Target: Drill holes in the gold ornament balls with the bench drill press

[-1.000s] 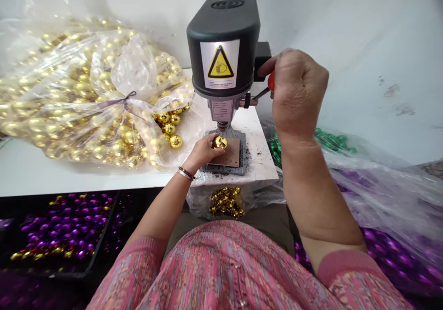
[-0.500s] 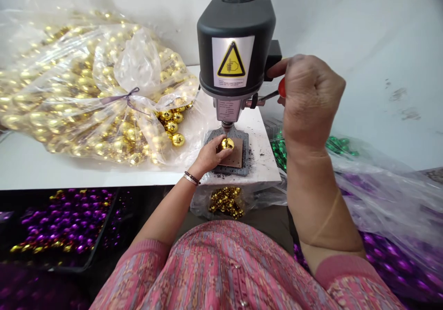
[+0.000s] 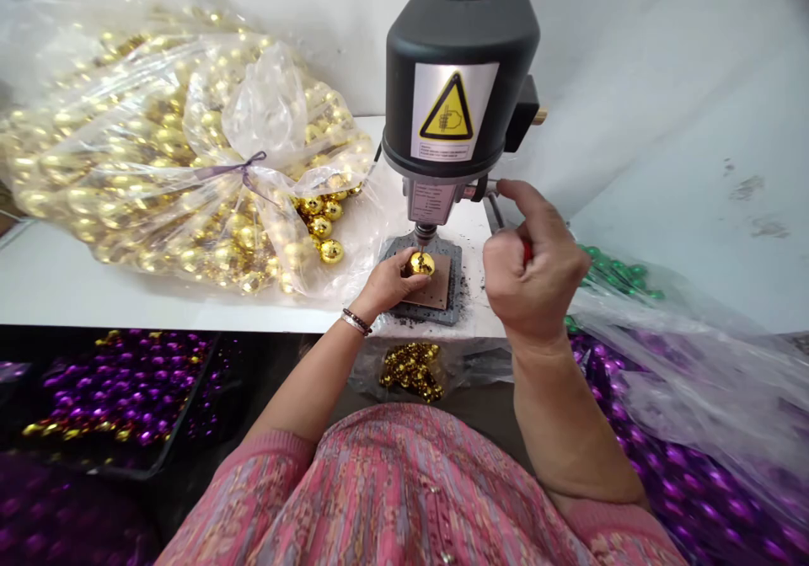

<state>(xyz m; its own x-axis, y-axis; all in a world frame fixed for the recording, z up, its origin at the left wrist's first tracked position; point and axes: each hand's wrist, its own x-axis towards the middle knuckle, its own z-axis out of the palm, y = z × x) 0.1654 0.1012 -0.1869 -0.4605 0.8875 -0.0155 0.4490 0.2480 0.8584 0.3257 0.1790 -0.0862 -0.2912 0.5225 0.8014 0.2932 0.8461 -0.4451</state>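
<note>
My left hand [image 3: 390, 283] grips a shiny gold ball [image 3: 421, 264] between thumb and fingers. The ball rests on a brown board [image 3: 436, 292] on the grey base of a small bench drill press [image 3: 461, 52]. Directly above it is the drill chuck [image 3: 425, 233], its bit meeting the ball's top as far as I can see. My right hand [image 3: 536, 264] is wrapped around the red-knobbed feed lever [image 3: 527, 252] at the press's right side, its index finger stretched along the lever hub. Most of the knob is hidden by the fingers.
A big tied plastic bag of gold balls [image 3: 158, 162] lies left on the white table [image 3: 253, 313]. Below the table edge, a bag of gold balls [image 3: 410, 370] sits near my lap. Purple balls [image 3: 126, 381] fill a black tray at left; bagged purple and green balls [image 3: 623, 273] lie right.
My right hand has come down with the lever, from beside the motor housing to below the hub. My left hand still holds the ball under the drill. The view has shifted slightly.
</note>
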